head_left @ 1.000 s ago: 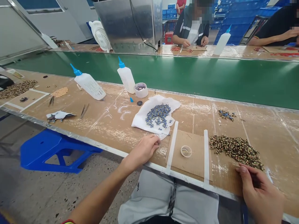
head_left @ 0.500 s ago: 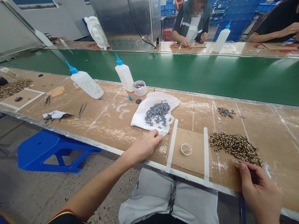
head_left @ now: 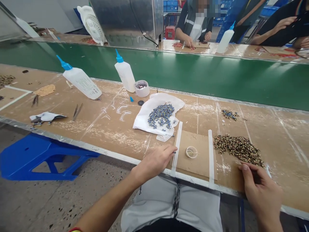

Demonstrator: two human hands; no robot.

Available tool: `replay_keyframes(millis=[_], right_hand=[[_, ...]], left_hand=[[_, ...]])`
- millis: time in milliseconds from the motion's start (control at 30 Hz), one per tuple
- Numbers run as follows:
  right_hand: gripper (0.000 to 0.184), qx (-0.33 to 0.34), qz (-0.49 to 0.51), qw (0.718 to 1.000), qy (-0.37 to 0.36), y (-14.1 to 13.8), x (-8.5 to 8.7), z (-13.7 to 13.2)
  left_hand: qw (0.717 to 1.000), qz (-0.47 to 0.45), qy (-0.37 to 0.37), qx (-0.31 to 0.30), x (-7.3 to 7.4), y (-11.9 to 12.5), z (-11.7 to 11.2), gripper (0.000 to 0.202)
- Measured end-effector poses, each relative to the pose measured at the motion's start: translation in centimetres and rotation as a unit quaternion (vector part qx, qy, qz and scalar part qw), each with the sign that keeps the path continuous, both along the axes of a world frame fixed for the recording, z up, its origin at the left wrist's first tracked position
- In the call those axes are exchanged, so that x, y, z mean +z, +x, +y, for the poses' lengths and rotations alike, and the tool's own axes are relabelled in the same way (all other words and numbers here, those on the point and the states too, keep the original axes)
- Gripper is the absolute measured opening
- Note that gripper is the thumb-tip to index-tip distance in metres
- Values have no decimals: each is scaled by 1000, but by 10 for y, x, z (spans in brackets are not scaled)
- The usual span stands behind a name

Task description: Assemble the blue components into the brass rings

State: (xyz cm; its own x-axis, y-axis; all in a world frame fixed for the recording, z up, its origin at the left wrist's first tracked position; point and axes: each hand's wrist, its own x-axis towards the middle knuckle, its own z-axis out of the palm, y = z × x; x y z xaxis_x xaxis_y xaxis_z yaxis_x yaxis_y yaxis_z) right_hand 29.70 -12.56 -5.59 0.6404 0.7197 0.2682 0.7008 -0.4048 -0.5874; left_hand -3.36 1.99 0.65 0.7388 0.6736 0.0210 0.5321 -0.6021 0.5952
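Note:
My left hand is closed in a pinch at the left tape strip of the cardboard pad. A small blue piece shows at its fingertips. Beyond it, a white cloth bears a heap of small blue-and-yellow pieces. On the pad stands a small clear cup with a thin stick across it. Close to the near edge of a heap of small dark-and-tan pieces, my right hand has its thumb and index finger pressed together; what they hold, if anything, is hidden.
Two white bottles with blue nozzles, one leaning and one more upright, stand left of the cloth beside a tape roll. Tweezers lie further left. A green belt runs behind; people sit across it.
My left hand has moved right and nearer me, from the cloth's edge to the pad's left strip, with a small blue piece showing. My right hand stays by the dark heap. The view has shifted slightly.

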Motion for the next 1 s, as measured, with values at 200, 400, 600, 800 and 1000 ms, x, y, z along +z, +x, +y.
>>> replay_keyframes(millis=[200,400,600,800,1000], right_hand=[[37,76,66,995,27,-39,20,12],[26,246,153,957,27,-83,33,46],[15,315,119,941,36,-92,45,64],[12,351,56,934,34,-102,61,76],[9,387,17,921,41,-110,61,91]], left_hand=[[999,-31,-5,14,-3,2,-6,19],[990,-119,-55,44,-4,10,-11,12],[981,-172,-90,-2,-5,19,-19,16],[975,-175,-133,-26,-3,22,-20,14],[971,-153,-181,-2,-8,22,-18,9]])
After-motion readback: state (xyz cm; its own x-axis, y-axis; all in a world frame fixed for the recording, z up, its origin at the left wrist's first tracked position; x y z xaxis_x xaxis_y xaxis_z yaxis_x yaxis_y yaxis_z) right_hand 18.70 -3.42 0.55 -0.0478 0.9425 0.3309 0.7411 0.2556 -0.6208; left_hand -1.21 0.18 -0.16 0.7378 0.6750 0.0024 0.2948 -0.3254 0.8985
